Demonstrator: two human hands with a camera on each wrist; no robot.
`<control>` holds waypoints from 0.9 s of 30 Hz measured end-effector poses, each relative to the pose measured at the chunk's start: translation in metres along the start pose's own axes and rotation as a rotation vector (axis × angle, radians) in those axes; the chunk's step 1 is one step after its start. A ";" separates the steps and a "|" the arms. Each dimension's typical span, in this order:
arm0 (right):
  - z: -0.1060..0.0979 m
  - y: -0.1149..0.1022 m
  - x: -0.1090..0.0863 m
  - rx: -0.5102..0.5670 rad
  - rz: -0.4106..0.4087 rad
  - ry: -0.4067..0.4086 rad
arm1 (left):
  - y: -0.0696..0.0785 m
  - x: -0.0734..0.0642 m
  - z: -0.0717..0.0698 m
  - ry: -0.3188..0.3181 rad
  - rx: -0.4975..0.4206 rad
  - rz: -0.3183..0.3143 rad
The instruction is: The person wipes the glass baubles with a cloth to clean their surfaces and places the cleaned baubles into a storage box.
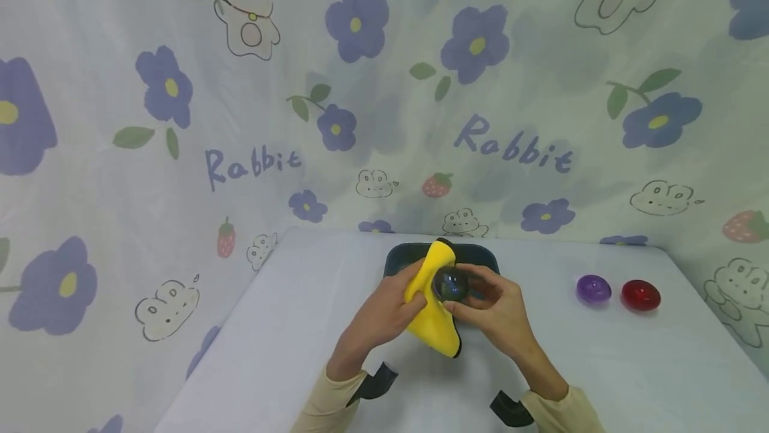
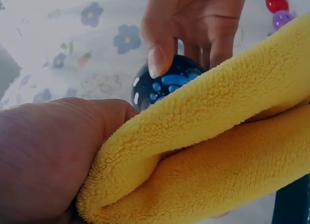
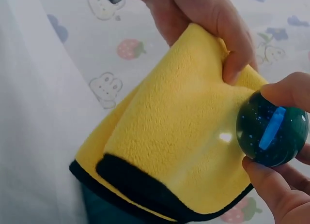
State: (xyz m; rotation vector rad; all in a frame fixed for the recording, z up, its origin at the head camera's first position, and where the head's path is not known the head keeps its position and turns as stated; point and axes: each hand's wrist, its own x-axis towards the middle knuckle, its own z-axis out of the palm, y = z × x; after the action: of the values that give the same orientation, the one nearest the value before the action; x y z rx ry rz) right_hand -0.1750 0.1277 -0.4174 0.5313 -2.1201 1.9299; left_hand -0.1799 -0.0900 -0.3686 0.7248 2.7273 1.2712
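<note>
A folded yellow cloth (image 1: 437,326) with dark edging hangs from my left hand (image 1: 387,309), which grips it between thumb and fingers. My right hand (image 1: 501,306) pinches a dark, shiny glass ball (image 1: 450,284) by its sides, just right of the cloth. Blue marks and small bubbles show inside the ball (image 3: 272,128) in the right wrist view. In the left wrist view the fluffy cloth (image 2: 203,108) covers part of the ball (image 2: 167,81). Whether ball and cloth touch, I cannot tell.
Behind the hands stands a dark teal tray (image 1: 480,253), partly hidden by them. To the right on the white table (image 1: 288,299) lie a purple shiny piece (image 1: 593,289) and a red one (image 1: 641,295). A rabbit-print curtain (image 1: 384,99) hangs at the back.
</note>
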 end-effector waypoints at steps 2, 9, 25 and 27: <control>0.000 0.000 0.001 0.025 0.014 0.001 | 0.002 -0.001 0.000 -0.001 -0.005 -0.009; -0.002 0.001 0.003 0.037 0.085 0.020 | 0.005 -0.003 0.000 0.030 -0.035 -0.030; -0.002 0.009 0.005 -0.155 0.095 -0.041 | 0.003 0.001 0.002 0.192 -0.115 0.035; -0.001 0.009 0.004 -0.141 0.081 -0.063 | 0.002 0.001 0.002 0.206 -0.112 0.037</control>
State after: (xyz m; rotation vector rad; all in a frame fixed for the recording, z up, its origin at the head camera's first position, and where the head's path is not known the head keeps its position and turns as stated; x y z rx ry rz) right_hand -0.1824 0.1287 -0.4242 0.4915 -2.3297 1.8082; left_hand -0.1794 -0.0866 -0.3682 0.6712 2.7810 1.5753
